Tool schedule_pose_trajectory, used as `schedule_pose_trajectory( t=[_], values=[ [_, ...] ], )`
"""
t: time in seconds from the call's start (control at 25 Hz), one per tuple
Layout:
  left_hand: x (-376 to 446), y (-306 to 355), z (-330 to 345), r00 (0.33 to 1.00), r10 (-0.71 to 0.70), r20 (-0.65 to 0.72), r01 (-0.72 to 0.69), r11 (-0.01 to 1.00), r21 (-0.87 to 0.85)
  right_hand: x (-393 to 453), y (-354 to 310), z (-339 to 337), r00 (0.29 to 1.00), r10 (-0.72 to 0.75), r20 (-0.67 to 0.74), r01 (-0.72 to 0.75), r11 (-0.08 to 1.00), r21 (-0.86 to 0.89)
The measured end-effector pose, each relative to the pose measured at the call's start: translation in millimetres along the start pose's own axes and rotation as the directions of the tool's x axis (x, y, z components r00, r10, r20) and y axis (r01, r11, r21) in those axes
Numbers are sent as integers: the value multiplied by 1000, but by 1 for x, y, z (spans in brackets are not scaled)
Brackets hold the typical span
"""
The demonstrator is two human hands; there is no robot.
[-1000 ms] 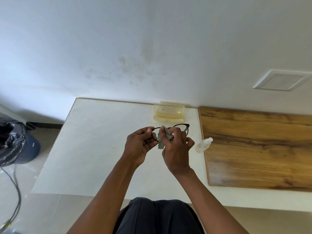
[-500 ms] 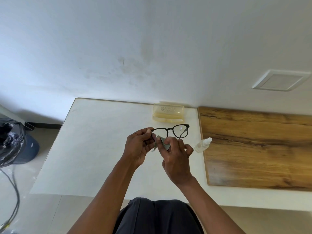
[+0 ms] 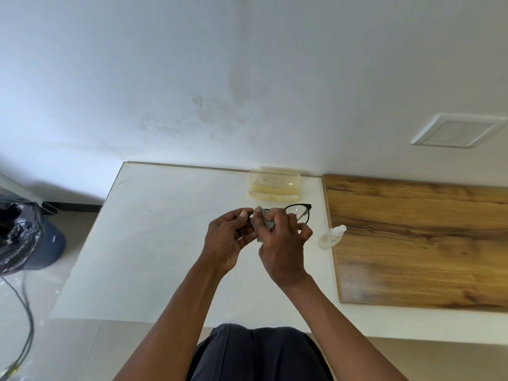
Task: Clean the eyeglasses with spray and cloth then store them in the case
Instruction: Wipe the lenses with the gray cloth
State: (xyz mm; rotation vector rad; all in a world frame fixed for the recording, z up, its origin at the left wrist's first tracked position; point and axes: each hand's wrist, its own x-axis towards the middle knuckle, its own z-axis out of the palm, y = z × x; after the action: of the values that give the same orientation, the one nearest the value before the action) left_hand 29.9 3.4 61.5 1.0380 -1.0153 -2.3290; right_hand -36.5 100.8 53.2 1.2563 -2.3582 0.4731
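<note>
Black-framed eyeglasses (image 3: 301, 213) are held above the white table (image 3: 154, 243). My left hand (image 3: 228, 240) pinches their left end. My right hand (image 3: 280, 248) presses a small grey cloth (image 3: 268, 220) against the left lens, which the fingers and cloth hide. The right lens stays uncovered. A pale yellow translucent case (image 3: 274, 185) stands open against the wall, just beyond the glasses. A small clear spray bottle (image 3: 331, 237) lies on its side to the right of my right hand.
A wood-grain board (image 3: 423, 243) covers the table's right part. A bin with a black bag (image 3: 22, 237) stands on the floor at the left, with cables (image 3: 24, 325) below it. The wall runs along the table's far edge.
My right hand with the cloth has rubbed over the left lens, dipping down and coming back up. The right lens, partly covered a second ago, is now exposed.
</note>
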Motion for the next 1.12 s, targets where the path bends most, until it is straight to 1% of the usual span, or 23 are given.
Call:
schedule_pose_trajectory(
  t=[0.16,0.28,0.4,0.52,0.72,0.84,0.92,1.0,1.12],
  values=[
    [-1,-1,0,1000,13,-21,-13,1000,-2,-4,-2,2,999,-51,12,51,999,-5],
    [-1,0,-2,999,12,-43,-12,1000,7,-13,4,3,993,-121,-3,121,992,-19],
    [-2,0,-1,1000,8,-27,-8,1000,16,-20,13,2,991,-135,-5,135,991,-7],
    [-3,1,-1,999,10,-30,-10,1000,8,-24,21,0,994,-106,24,106,994,-12],
    [-5,-1,-1,1000,-4,-22,4,1000,12,-14,23,-4,999,21,31,-20,999,-36],
    [-5,-3,2,1000,3,-13,-3,1000,4,-4,14,-4,999,34,16,-33,998,-44],
    [-5,-3,4,1000,12,3,-12,1000,13,-2,8,-2,1000,8,-17,-9,1000,-29],
    [-5,-2,4,1000,24,9,-24,1000,18,-4,3,-1,999,-41,-12,41,999,-31],
    [-3,0,1,999,30,-35,-30,1000,10,-13,1,-1,993,-118,-5,117,992,-55]
  ],
)
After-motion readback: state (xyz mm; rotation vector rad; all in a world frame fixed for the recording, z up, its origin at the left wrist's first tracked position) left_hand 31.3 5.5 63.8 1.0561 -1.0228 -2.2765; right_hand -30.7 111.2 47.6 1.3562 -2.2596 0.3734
